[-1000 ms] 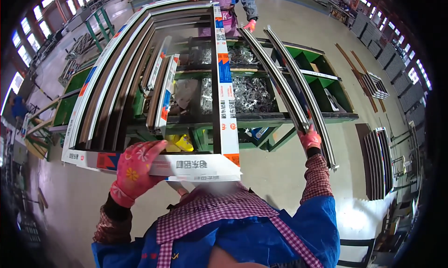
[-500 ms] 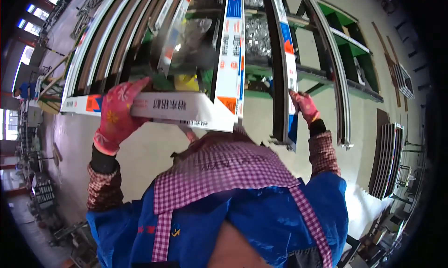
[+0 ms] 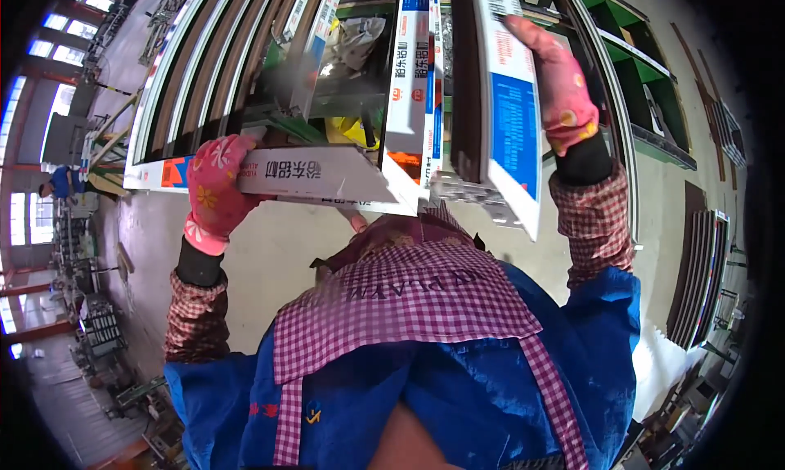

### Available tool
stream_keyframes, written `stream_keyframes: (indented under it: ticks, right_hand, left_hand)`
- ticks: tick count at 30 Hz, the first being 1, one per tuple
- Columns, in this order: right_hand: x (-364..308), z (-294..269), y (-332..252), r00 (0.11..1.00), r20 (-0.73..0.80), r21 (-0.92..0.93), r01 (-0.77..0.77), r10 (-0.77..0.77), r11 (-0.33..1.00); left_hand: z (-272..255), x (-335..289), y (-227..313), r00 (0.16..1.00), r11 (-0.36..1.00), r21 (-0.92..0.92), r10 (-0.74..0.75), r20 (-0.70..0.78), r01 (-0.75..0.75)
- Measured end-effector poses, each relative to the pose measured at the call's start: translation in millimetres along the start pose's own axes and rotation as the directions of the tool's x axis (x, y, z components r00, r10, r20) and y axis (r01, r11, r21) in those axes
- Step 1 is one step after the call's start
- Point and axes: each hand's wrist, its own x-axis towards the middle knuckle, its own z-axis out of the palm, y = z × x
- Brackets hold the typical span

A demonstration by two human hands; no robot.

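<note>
My left hand (image 3: 219, 179), in a pink flowered glove, is closed round a short aluminium profile (image 3: 319, 175) covered in white film. That piece lies crosswise in front of me, and its mitred end meets the near end of a long white-filmed profile (image 3: 410, 69). My right hand (image 3: 562, 89), also gloved in pink, grips another long profile (image 3: 513, 126) with white and blue film and a dark side. This one points away from me, its mitred near end close to the corner of the other two. Whether the ends touch, I cannot tell.
Several long brown and silver profiles (image 3: 200, 77) lie side by side at the left. Green shelving (image 3: 634, 77) stands at the right, with a stack of frames (image 3: 695, 278) on the floor beyond. A yellow bag (image 3: 353, 132) shows below the profiles. Another person (image 3: 62, 181) is far left.
My right hand has moved farther away along its profile, which is now raised and turned, its near end closer to the corner. My left hand has shifted slightly right with the short profile.
</note>
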Motion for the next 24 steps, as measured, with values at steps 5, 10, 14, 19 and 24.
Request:
stream_keyframes:
  ticks: [5, 10, 14, 19, 24]
  right_hand:
    - [22, 27, 24, 0.999, 0.016, -0.222, 0.054, -0.052, 0.974]
    - [34, 28, 37, 0.987, 0.096, -0.283, 0.149, -0.126, 0.948]
    - [38, 25, 34, 1.000, -0.014, -0.284, -0.020, 0.016, 0.959]
    - [38, 18, 38, 0.980, 0.194, -0.246, 0.088, -0.039, 0.965]
    - [33, 38, 40, 0.995, -0.053, -0.096, 0.081, -0.086, 0.992]
  left_hand:
    - [-2, 3, 2, 1.000, 0.998, -0.054, -0.013, 0.006, 0.013]
    - [3, 4, 2, 0.998, 0.998, -0.036, -0.054, 0.041, 0.056]
    - [5, 6, 3, 0.998, 0.999, 0.002, -0.054, 0.036, 0.054]
    - [4, 7, 4, 0.999, 0.999, 0.005, -0.032, 0.024, 0.032]
    - [3, 8, 9, 0.999, 1.000, -0.002, -0.031, 0.015, 0.031]
